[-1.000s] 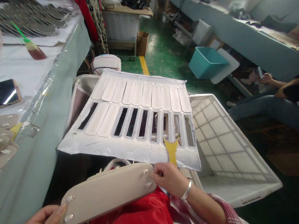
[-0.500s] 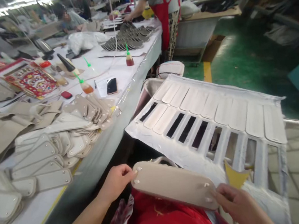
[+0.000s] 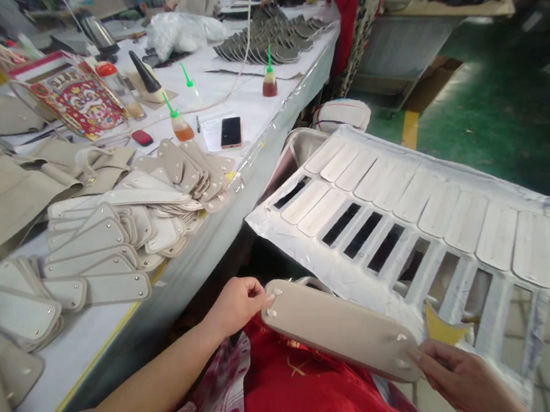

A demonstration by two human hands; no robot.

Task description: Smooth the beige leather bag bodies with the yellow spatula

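Note:
A long beige panel (image 3: 337,325) with rounded ends, like a bag base, is held over my lap between both hands. Small pale metal prongs or studs stick up near each end. At the panel's left end, my left hand (image 3: 239,304) pinches the edge beside the studs with thumb and forefinger. My right hand (image 3: 448,368) grips the opposite end, its fingers partly hidden by the panel. Just behind the panel, part of a curved handle-like strip (image 3: 314,283) shows.
A slotted white rack (image 3: 398,311) on my right bears pale strips (image 3: 443,209) and a yellow scrap (image 3: 445,327). Piled studded panels (image 3: 109,286) lie on the left table, along with glue bottles (image 3: 181,125), a phone (image 3: 230,132) and grey pieces (image 3: 274,39). A co-worker in a red apron (image 3: 345,7) stands beyond.
My view has turned left and down, so the scene sits farther right and higher. Both hands keep their hold on the panel's ends.

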